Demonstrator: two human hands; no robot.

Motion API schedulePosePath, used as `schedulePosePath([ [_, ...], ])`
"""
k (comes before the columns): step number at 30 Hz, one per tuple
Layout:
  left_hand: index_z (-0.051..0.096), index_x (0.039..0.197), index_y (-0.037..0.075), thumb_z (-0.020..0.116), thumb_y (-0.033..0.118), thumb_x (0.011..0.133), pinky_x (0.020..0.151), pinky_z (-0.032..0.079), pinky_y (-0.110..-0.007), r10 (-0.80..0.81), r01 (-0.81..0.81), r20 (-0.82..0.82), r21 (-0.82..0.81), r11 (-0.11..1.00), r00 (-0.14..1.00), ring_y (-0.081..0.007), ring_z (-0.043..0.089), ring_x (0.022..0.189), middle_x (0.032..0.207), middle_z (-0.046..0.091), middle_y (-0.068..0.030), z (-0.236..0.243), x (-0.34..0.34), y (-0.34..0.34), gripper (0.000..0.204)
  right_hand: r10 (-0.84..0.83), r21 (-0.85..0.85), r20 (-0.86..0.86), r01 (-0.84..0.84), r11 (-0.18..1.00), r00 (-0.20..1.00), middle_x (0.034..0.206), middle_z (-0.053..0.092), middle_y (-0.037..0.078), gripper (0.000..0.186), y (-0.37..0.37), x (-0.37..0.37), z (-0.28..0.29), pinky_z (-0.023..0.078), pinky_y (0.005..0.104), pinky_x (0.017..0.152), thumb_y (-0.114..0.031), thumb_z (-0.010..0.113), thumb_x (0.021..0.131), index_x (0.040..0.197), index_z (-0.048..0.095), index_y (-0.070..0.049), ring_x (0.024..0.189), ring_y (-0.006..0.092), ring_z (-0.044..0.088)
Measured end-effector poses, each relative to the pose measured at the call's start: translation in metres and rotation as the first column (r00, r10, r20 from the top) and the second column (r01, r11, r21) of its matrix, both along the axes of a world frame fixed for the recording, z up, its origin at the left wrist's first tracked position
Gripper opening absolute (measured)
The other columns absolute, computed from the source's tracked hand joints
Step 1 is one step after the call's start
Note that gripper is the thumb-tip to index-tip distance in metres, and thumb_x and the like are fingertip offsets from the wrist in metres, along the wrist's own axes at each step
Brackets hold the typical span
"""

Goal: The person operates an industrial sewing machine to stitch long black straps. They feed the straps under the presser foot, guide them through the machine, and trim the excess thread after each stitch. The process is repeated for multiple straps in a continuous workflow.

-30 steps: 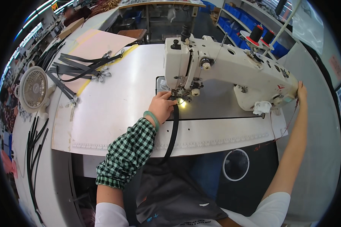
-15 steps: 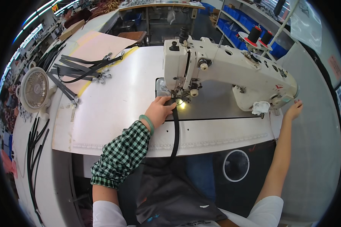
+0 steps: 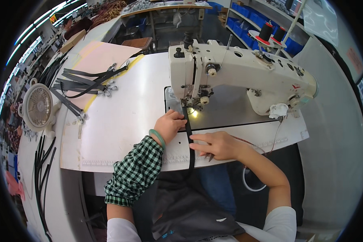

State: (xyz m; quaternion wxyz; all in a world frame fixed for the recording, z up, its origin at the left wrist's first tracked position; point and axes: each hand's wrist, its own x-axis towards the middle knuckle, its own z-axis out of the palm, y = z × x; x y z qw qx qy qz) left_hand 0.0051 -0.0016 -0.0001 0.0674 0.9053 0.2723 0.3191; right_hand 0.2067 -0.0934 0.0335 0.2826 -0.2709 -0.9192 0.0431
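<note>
A long black strap (image 3: 190, 152) runs from under the needle area of a white sewing machine (image 3: 246, 66) toward me and over the table's front edge. My left hand (image 3: 170, 126) is closed at the strap, its fingertips against the left side just in front of the presser foot (image 3: 184, 103). It wears a green bangle and a checked sleeve cover. My right hand (image 3: 220, 145) reaches in from the right, index and middle fingers stretched onto the strap. Beneath its curled fingers pokes a small pointed grey tool (image 3: 210, 157), mostly hidden by the hand.
Black straps with metal hardware (image 3: 84, 82) lie on pink paper at the left. Nearby are a small white fan (image 3: 39, 104) and loose black strips (image 3: 40, 173). Thread cones (image 3: 266, 32) stand behind the machine. A white ring (image 3: 252, 188) shows below the table edge.
My right hand has left the machine's handwheel at the right and come to the strap. My left hand has slid slightly toward me. The whole view has shifted slightly.
</note>
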Motion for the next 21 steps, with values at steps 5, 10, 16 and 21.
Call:
schedulePosePath([
  [5,0.066,0.079,0.006,0.065,0.007,0.063,0.066,0.048,-0.028,0.002,-0.002,0.01,0.006,1.0,1.0,-0.0187,0.054,0.077,0.082,0.059,-0.0035,0.002,0.0,-0.002,0.016,0.085,-0.025,0.035,-0.084,0.996,0.996,0.098,0.054,0.002,0.02,0.016,-0.012,-0.014,0.045,0.0292,0.055,-0.02,0.062,0.071,0.089,0.058,-0.011,0.071,0.0165,0.054],
  [10,0.065,0.083,0.002,0.063,0.004,0.065,0.07,0.048,-0.03,0.013,-0.012,0.037,-0.037,0.999,0.999,-0.0218,0.055,0.082,0.087,0.06,-0.0071,0.003,0.001,-0.003,0.017,0.081,-0.023,0.052,-0.08,0.997,0.995,0.095,0.055,0.001,0.017,0.011,-0.014,-0.014,0.045,0.0294,0.057,-0.021,0.061,0.072,0.083,0.056,-0.01,0.072,0.0171,0.053],
  [16,0.064,0.084,0.001,0.054,-0.007,0.064,0.075,0.047,-0.031,0.021,-0.017,0.038,-0.084,0.996,0.999,-0.0232,0.055,0.087,0.095,0.06,-0.0093,0.002,0.002,-0.003,0.024,0.097,0.019,-0.006,-0.096,0.995,0.995,0.098,0.055,0.001,0.019,0.012,-0.013,-0.018,0.045,0.0296,0.054,-0.02,0.063,0.071,0.085,0.057,-0.01,0.065,0.0168,0.051],
  [21,0.065,0.08,0.002,0.049,-0.01,0.061,0.076,0.047,-0.031,-0.013,0.019,0.025,-0.261,0.965,1.0,-0.0241,0.055,0.086,0.087,0.062,-0.0091,0.009,-0.004,0.015,0.027,0.078,-0.065,-0.011,-0.078,0.995,0.997,0.095,0.056,0.004,0.02,0.01,-0.015,-0.014,0.045,0.03,0.059,-0.015,0.064,0.069,0.085,0.056,-0.007,0.071,0.0198,0.054],
])
